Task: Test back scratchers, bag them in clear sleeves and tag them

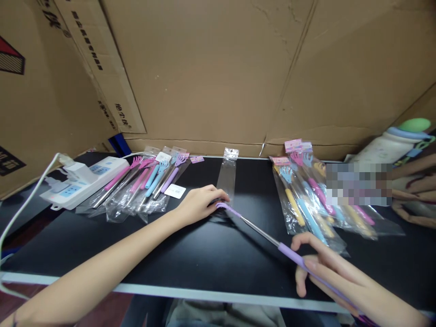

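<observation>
A purple back scratcher (pixel 260 230) with a metal shaft slants across the middle of the table. My right hand (pixel 327 268) is closed on its purple handle, the index finger raised off it. My left hand (pixel 200 204) bends its fingers down at the near end of a clear plastic bag (pixel 227 175), pinching it there. The scratcher's claw head (pixel 223 206) lies right at my left fingertips, by the bag's near end. Whether its tips are inside the bag I cannot tell. My left fingertips are partly hidden.
Bagged back scratchers (pixel 156 177) lie at left beside a white power strip (pixel 85 181) with a cable. More bagged scratchers (pixel 306 195) lie at right. A white bottle (pixel 384 145) and a brown wooden-looking hand shape (pixel 417 186) stand beyond. Cardboard (pixel 211 68) walls the back.
</observation>
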Demonstrator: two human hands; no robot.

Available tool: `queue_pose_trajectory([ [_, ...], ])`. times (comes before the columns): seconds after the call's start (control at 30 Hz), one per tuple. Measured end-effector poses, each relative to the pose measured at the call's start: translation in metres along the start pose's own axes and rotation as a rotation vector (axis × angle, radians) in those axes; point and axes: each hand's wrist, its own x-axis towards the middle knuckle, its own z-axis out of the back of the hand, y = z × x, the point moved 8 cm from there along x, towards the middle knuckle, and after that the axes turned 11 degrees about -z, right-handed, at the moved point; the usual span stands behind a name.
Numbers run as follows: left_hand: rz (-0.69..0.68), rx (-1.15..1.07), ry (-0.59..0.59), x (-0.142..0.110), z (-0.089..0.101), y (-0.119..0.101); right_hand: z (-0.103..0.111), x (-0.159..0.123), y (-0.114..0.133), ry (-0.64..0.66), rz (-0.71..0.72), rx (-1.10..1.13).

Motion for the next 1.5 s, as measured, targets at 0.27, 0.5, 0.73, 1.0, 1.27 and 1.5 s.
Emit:
queue_pose_trajectory([
  [0.27, -0.063, -0.033, -0.053, 0.0, 0.002, -0.005, 0.015, -0.005, 0.01, -0.147, 0.088, -0.343],
  [0.5, -0.053, -0.062, -0.112, 0.001, 0.005, -0.01, 0.007, -0.012, 0.021, -0.331, 0.217, -0.521],
  [0.73, -0.026, -0.127, -0.192, 0.001, 0.006, -0.011, -0.014, -0.02, 0.02, -0.465, 0.216, -0.613],
  [1.0, -0.056, -0.178, -0.245, 0.001, 0.01, -0.012, -0.032, -0.019, 0.028, -0.532, 0.27, -0.617],
  [1.27, -0.06, -0.139, -0.223, 0.003, 0.01, -0.014, -0.024, -0.028, 0.023, -0.596, 0.29, -0.473],
  [1.5, -0.048, -0.111, -0.232, 0.002, 0.011, -0.014, -0.039, -0.028, 0.034, -0.633, 0.332, -0.492],
])
